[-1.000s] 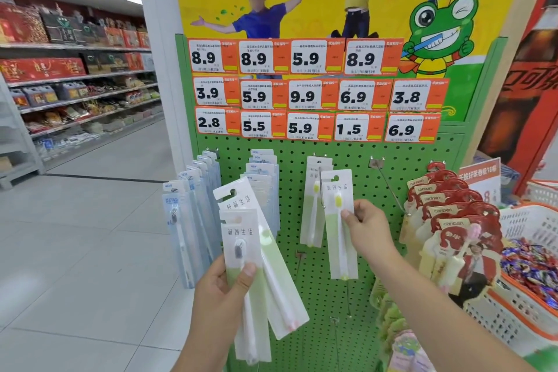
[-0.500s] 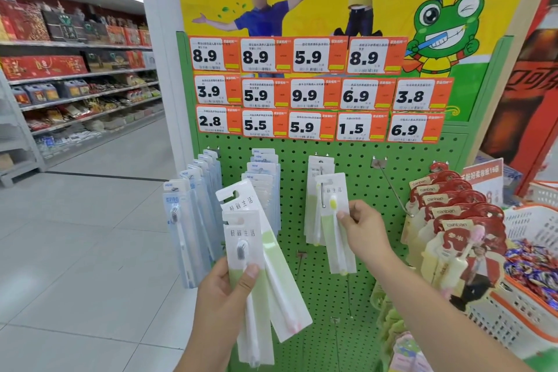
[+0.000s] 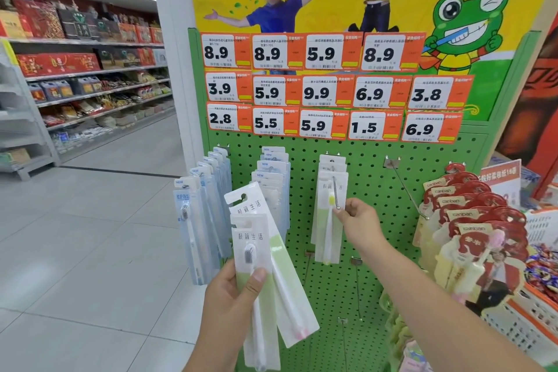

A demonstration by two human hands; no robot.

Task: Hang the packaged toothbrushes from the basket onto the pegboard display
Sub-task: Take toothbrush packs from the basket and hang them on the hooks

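My left hand [image 3: 234, 296] grips two white-and-green toothbrush packs [image 3: 259, 254], fanned out low in front of the green pegboard [image 3: 371, 220]. My right hand [image 3: 359, 222] pinches the right edge of another white-and-green pack [image 3: 327, 220] that hangs on a metal peg [image 3: 335, 190] in the middle of the board, in front of a few like packs. The peg's tip shows just left of my fingers.
Blue-white toothbrush packs [image 3: 196, 220] hang at the left and more at centre-left [image 3: 271, 178]. A bare peg [image 3: 406, 187] slants right of my hand. Red carded packs [image 3: 471, 214] hang at right above a white basket [image 3: 519, 326]. Price tags [image 3: 320, 90] line the top. An aisle with shelves lies to the left.
My right hand slid the white-and-green pack up and back along the middle peg toward the board. The left hand kept its two packs almost still.
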